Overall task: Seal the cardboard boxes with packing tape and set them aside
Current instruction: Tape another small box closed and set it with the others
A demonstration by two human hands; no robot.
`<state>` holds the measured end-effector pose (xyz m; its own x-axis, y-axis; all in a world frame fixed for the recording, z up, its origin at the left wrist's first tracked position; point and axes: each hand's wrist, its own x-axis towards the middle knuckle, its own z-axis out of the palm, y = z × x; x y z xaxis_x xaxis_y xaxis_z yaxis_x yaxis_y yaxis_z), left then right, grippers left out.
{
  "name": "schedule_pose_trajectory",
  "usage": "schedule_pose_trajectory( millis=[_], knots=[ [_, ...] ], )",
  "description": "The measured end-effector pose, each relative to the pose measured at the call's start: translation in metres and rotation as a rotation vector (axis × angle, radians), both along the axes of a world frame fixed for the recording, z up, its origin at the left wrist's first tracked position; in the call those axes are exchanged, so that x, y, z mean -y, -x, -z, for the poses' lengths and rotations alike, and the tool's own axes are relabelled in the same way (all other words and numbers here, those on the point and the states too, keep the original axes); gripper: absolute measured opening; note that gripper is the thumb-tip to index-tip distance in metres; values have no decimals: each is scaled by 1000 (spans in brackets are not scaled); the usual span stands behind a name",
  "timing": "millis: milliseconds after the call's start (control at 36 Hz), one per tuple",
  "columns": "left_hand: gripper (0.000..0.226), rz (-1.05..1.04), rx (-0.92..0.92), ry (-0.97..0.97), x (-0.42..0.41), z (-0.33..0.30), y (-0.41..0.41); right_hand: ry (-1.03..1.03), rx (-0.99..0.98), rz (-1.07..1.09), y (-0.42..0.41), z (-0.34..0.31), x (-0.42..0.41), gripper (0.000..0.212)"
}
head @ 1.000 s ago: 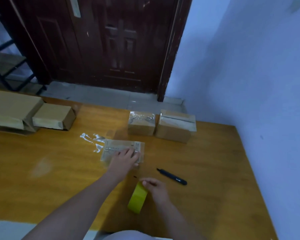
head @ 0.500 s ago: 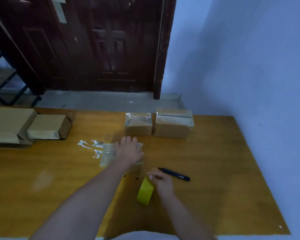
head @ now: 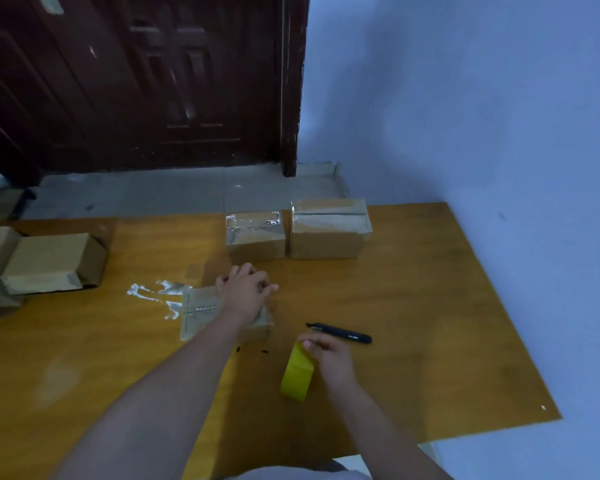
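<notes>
A small taped cardboard box (head: 201, 311) lies on the wooden table (head: 430, 306) in front of me. My left hand (head: 245, 292) rests on its far right part, fingers curled over the far edge, gripping it. My right hand (head: 329, 358) holds a yellow roll of packing tape (head: 297, 374) standing on edge on the table near me. Two sealed boxes, a smaller one (head: 255, 235) and a larger one (head: 329, 228), stand side by side at the far edge.
A black utility knife (head: 340, 333) lies just right of my hands. Crumpled clear tape scraps (head: 156, 292) lie left of the box. More cardboard boxes (head: 49, 263) are stacked at the left. A dark door and blue wall stand beyond.
My left hand slid from the box's near side to its far right edge and curled its fingers. My right hand and the tape roll stayed close to me. The view shifted left and down.
</notes>
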<state>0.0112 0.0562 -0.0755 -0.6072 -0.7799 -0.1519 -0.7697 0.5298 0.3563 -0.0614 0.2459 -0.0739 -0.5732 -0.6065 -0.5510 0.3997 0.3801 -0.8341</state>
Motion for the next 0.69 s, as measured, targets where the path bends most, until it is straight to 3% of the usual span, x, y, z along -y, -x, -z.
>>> schedule_pose_trajectory(
  millis=[306, 444, 500, 639, 694],
  knots=[
    [36, 117, 132, 41, -4, -4, 1, -13, -26, -47, -4, -6, -1, 26],
    [56, 169, -283, 212, -6, -3, -15, -37, -48, -63, -1, -7, 0, 22],
    [48, 218, -348, 256, -10, -6, -24, -48, -45, -66, 0, -8, 1, 23],
    [40, 415, -164, 200, -25, -1, -60, -34, -68, -96, -3, -7, 3, 27],
    [35, 467, -118, 261, -30, -3, -70, -35, -81, -109, -5, -7, 4, 27]
  ],
)
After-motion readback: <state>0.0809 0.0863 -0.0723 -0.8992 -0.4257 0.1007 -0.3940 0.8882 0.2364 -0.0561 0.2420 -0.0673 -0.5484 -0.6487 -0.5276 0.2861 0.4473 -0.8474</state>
